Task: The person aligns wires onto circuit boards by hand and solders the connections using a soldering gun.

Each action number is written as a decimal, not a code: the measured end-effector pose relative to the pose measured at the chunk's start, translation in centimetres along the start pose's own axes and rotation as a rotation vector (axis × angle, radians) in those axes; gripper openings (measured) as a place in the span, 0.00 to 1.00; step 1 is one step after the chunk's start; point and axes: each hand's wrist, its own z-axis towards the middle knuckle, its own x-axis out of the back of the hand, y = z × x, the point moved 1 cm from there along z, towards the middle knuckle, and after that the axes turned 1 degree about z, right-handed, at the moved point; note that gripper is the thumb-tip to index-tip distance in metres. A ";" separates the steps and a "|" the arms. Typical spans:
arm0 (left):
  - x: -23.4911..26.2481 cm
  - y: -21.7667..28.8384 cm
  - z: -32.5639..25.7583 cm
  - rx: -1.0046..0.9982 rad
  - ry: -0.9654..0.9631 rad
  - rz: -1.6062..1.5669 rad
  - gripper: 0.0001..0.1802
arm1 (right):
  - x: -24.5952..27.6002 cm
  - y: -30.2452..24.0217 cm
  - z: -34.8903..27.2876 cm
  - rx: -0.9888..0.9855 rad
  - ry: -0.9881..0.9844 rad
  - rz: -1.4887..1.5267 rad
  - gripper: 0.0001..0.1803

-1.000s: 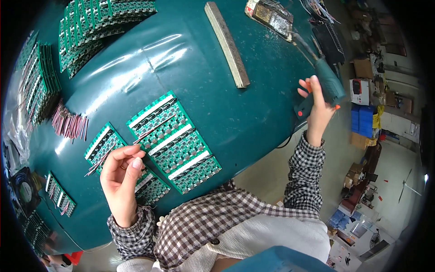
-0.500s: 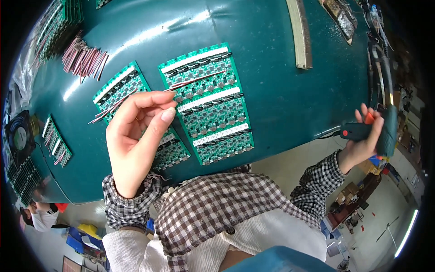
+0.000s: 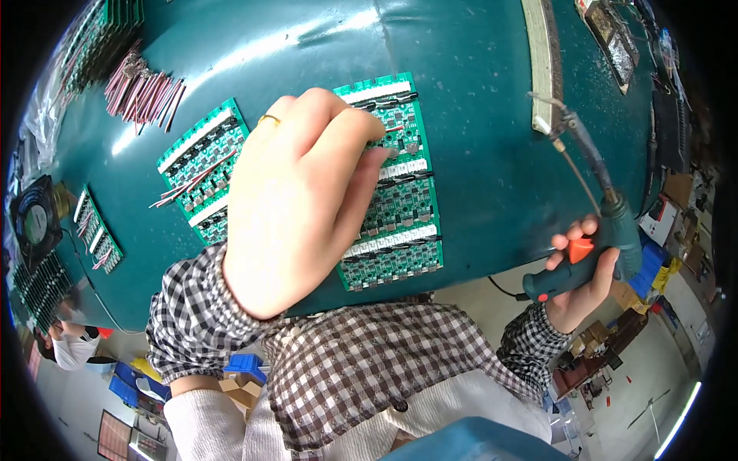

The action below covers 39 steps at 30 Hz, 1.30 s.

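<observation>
My left hand (image 3: 300, 192) reaches over a green circuit board panel (image 3: 396, 207) with white connector strips and black wire loops. Its thumb and fingers are pinched together at the panel's upper part, and a short red wire (image 3: 395, 129) pokes out beyond the fingertips. The pinch point itself is hidden behind the fingers. In my right hand (image 3: 588, 280) is a green soldering gun (image 3: 624, 238) with an orange trigger, its tip raised at the right. A second board panel (image 3: 201, 150) lies partly under my left hand, with loose red and white wires (image 3: 201, 180) across it.
A bundle of red and black wires (image 3: 142, 96) and stacked boards (image 3: 111, 31) sit at the far left. A small board (image 3: 98, 234) and a black fan (image 3: 37, 219) are at the left. A wooden bar (image 3: 543, 61) and a grimy metal tray (image 3: 611, 38) lie at the far right.
My left hand has moved right and turned palm down over the larger panel. My right hand has brought the soldering gun inward from the right edge, its tip now showing above the table.
</observation>
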 end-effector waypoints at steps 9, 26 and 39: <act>-1.9 -1.0 0.3 0.001 0.048 0.035 0.09 | -1.5 0.9 -0.9 -0.119 0.014 -0.187 0.24; -3.2 -1.4 0.4 -0.103 0.140 0.048 0.11 | -1.7 1.6 -0.4 -0.318 0.044 -0.040 0.23; -3.4 -1.5 0.6 -0.065 0.141 0.008 0.10 | -2.7 2.0 -1.4 -0.180 0.062 -0.274 0.24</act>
